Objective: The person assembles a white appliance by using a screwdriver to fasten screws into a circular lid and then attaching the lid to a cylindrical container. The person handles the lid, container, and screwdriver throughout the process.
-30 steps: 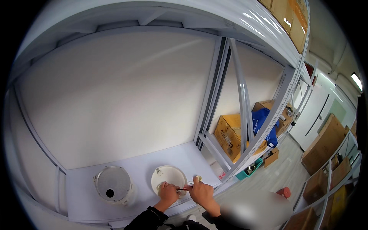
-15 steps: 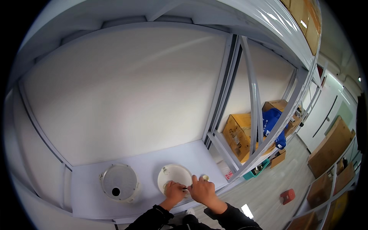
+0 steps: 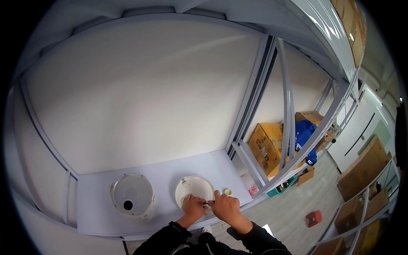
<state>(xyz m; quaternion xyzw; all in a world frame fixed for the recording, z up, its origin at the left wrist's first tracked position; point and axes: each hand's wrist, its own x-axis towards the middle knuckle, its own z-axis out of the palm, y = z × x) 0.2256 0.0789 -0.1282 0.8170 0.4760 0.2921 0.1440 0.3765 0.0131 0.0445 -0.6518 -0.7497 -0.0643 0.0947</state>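
A round white shallow cover [image 3: 194, 185], like a dish, lies on the shelf in front of me. My left hand [image 3: 194, 206] rests at its near rim with the fingers bent together; what they grip is hidden beneath them. Just to its right, my right hand [image 3: 226, 208] is closed around a thin dark tool [image 3: 207, 203], whose kind is too small to tell. The tool points left, toward my left fingertips. Beyond my right hand sits a small cream-coloured round piece [image 3: 228, 192]. Left of the cover stands a round white housing [image 3: 133, 194] with a grey mesh-like top and a dark round hole.
A white wall panel [image 3: 140, 97] rises behind the shelf [image 3: 165, 168]. Metal frame posts [image 3: 250, 93] stand at the right, with a cardboard box [image 3: 266, 146] and blue cloth [image 3: 304, 134] beyond. A teal bin [image 3: 284, 187] and a red object [image 3: 313, 218] are on the floor.
The view has shifted slightly, so the shelf and its things sit a little higher. Both hands stay together at the cover's near rim, with little movement.
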